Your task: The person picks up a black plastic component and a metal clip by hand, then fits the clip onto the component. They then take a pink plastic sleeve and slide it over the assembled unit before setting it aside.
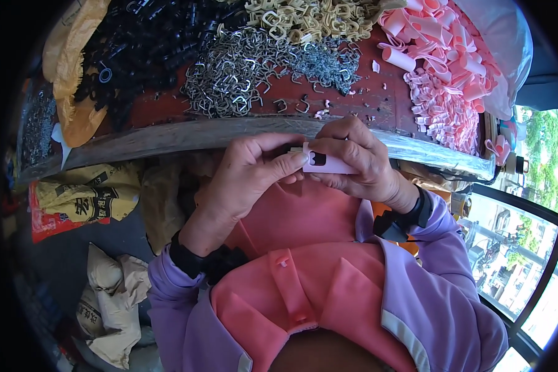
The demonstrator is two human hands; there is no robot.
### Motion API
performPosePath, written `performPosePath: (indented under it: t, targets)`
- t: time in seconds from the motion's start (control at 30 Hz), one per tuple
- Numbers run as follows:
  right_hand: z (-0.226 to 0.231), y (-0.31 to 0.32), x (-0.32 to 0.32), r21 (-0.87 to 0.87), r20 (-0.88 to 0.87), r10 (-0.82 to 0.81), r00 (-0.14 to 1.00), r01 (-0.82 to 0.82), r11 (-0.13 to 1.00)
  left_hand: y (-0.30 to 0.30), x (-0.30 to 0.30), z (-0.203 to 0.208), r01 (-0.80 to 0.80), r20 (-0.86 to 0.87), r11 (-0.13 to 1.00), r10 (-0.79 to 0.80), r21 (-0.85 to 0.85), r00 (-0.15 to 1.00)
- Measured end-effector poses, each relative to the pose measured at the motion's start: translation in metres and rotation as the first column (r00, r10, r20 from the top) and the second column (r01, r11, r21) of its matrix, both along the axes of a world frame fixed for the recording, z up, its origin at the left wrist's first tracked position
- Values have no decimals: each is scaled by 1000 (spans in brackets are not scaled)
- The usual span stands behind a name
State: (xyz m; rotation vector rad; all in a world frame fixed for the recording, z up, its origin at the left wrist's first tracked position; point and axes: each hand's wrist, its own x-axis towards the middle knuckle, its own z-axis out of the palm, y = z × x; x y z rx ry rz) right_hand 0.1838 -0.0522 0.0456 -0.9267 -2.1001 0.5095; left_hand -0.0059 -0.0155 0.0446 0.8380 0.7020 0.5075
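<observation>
Just off the bench's near edge, a pale pink plastic sleeve with a dark cut-out near its left end is held between my two hands. My right hand grips it from the right, thumb and fingers closed round it. At the sleeve's left end, my left hand is closed, its thumb tip pressed against that end. A small beige piece shows between the left fingers and the sleeve; most of it is hidden.
Metal hooks, small silvery parts, beige clips and black parts are heaped on the red bench. Pink sleeves and small pink pieces lie at right. Sacks lie on the floor at left.
</observation>
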Motion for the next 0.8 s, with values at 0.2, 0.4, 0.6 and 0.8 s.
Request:
performPosePath:
  t: [0.2,0.4,0.6,0.8]
  targets:
    - [8,2,1,-201,89,46,995,-27,979,4,-6,-12,-41,-43,999,41,0,998]
    - [28,27,7,-358,39,324,945,-289,888,1,-1,-10,-64,118,996,72,-69,990]
    - [22,41,-5,-435,-246,550,798,-598,674,-4,-2,-7,-61,177,994,77,-92,981]
    - [13,17,-6,-360,-198,354,914,-404,841,-4,-6,-9,22,197,971,26,-238,980]
